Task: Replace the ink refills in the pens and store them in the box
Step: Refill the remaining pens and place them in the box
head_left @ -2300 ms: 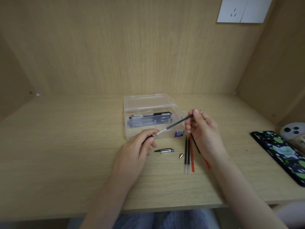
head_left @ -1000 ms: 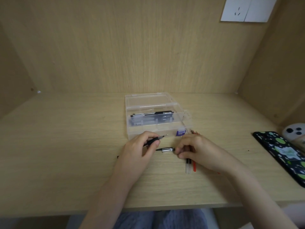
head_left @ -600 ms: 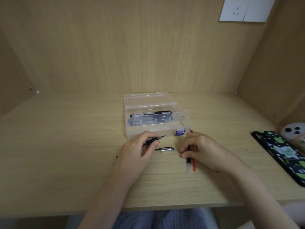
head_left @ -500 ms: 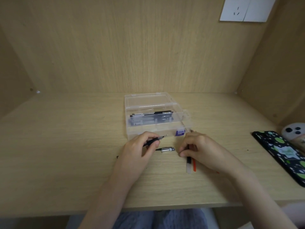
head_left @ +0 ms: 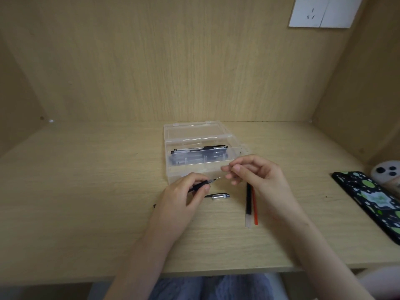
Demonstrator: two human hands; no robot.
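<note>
The left hand (head_left: 184, 197) gripped the pen barrel (head_left: 197, 187), tip bared toward the right hand (head_left: 258, 177), whose fingers (head_left: 237, 168) pinched a small piece (head_left: 231, 170) (probably the nose cone) to screw on.

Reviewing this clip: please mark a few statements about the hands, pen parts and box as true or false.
1. The clear box is open with pens inside. True.
2. The left hand holds a red refill. False: it grips a black pen barrel with a thin tip poking out.
3. A black refill and a red refill lie side by side on the desk. True.
4. The silver-and-black pen part is in the box. False: it lies on the desk between the hands.
5. The right hand rests flat on the desk. False: it is raised, pinching a small piece too small to identify.
</note>
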